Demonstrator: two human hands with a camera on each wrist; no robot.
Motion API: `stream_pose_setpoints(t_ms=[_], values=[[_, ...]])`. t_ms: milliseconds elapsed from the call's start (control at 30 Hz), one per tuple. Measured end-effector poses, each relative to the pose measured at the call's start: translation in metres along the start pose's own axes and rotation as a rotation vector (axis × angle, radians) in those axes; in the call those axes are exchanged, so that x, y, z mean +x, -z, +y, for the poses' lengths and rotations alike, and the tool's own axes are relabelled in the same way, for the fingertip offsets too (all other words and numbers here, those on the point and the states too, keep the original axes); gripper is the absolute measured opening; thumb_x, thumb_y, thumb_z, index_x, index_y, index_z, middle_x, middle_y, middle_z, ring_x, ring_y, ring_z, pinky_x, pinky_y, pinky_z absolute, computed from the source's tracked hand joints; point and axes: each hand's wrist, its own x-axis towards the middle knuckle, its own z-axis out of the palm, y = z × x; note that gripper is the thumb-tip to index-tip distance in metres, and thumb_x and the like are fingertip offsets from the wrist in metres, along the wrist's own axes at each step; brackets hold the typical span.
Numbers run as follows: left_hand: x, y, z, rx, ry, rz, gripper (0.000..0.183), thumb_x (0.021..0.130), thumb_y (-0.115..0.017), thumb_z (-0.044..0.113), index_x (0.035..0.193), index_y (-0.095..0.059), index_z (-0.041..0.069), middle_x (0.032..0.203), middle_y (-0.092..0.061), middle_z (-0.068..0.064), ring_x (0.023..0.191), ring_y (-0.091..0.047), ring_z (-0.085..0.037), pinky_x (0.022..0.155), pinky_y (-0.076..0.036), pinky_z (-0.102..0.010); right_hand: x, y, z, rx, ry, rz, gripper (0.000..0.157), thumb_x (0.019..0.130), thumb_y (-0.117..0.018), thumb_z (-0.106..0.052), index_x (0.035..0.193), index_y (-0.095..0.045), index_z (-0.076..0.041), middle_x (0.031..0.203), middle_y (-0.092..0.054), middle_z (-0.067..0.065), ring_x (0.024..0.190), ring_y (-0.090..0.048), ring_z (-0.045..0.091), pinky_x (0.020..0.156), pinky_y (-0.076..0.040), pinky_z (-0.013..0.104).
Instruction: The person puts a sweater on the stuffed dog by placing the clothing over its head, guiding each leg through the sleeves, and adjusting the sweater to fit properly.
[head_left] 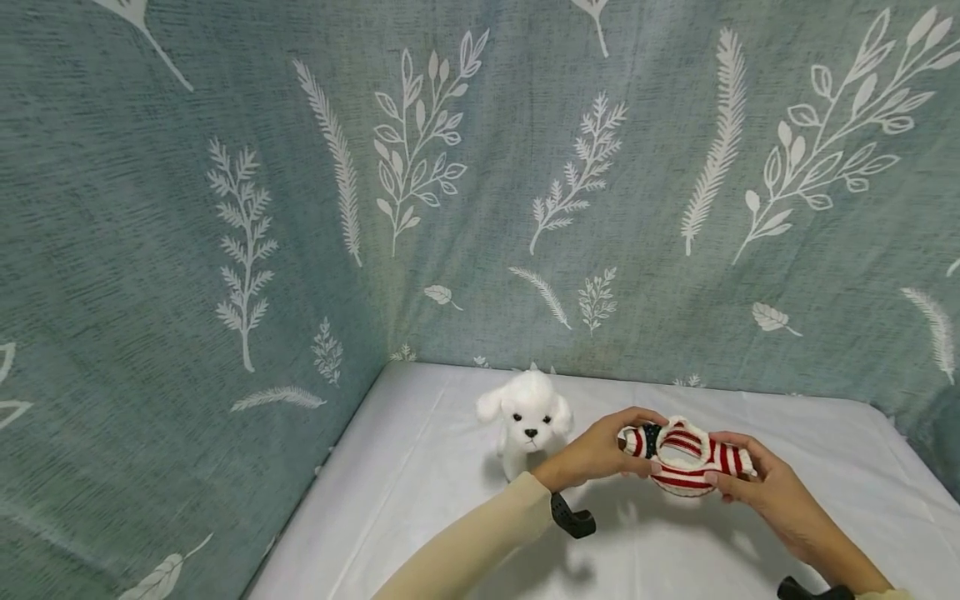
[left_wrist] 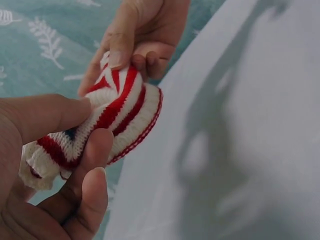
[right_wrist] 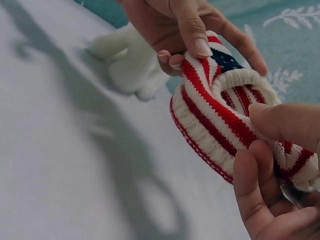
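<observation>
Between my two hands, held up off the white surface, is a small knitted sweater (head_left: 688, 482) with red and white stripes, a dark blue starred patch and a round white ribbed neck opening. My left hand (head_left: 600, 450) pinches it by the shoulder and sleeve near the blue patch. On the other side my right hand (head_left: 772, 487) grips the striped sleeve, thumb in front and fingers behind. The left wrist view shows the ribbed hem of the sweater (left_wrist: 131, 107) hanging between both hands. Behind my left forearm stands a white plush dog (head_left: 528, 408), its lower body partly hidden.
A white sheet (head_left: 420, 467) covers the table. Teal curtains with white leaf prints (head_left: 480, 208) rise behind it and along the left side. Black straps (head_left: 573, 518) sit at my wrists. Shadows of the hands fall on the sheet.
</observation>
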Motion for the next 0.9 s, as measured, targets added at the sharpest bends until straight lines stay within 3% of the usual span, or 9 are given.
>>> stream_pose_setpoints(t_ms=[267, 667, 900], values=[[-0.006, 0.004, 0.017, 0.007, -0.035, 0.004, 0.057, 0.090, -0.079, 0.007, 0.136, -0.060, 0.034, 0.114, -0.064, 0.008, 0.073, -0.071, -0.021, 0.060, -0.053, -0.027, 0.001, -0.001, -0.014, 0.016, 0.063, -0.016, 0.059, 0.099, -0.071, -0.018, 0.150, -0.042, -0.014, 0.128, -0.051, -0.005, 0.092, -0.063, 0.022, 0.078, -0.058, 0.040], [-0.015, 0.010, 0.039, 0.018, -0.105, -0.013, 0.055, 0.093, -0.077, 0.008, 0.139, -0.058, 0.031, 0.112, -0.068, 0.003, 0.071, -0.071, -0.014, 0.061, -0.054, -0.025, -0.002, 0.001, -0.032, 0.073, 0.168, -0.051, 0.054, 0.101, -0.066, -0.009, 0.150, -0.042, -0.011, 0.132, -0.046, 0.003, 0.092, -0.062, 0.016, 0.074, -0.057, 0.033], [-0.021, 0.023, 0.053, -0.006, -0.141, -0.016, 0.058, 0.093, -0.076, 0.006, 0.143, -0.055, 0.027, 0.118, -0.067, -0.001, 0.077, -0.072, -0.022, 0.068, -0.058, -0.030, -0.001, -0.004, -0.045, 0.064, 0.175, -0.056, 0.058, 0.101, -0.068, -0.013, 0.152, -0.040, -0.013, 0.138, -0.040, 0.006, 0.093, -0.062, 0.017, 0.074, -0.057, 0.035]])
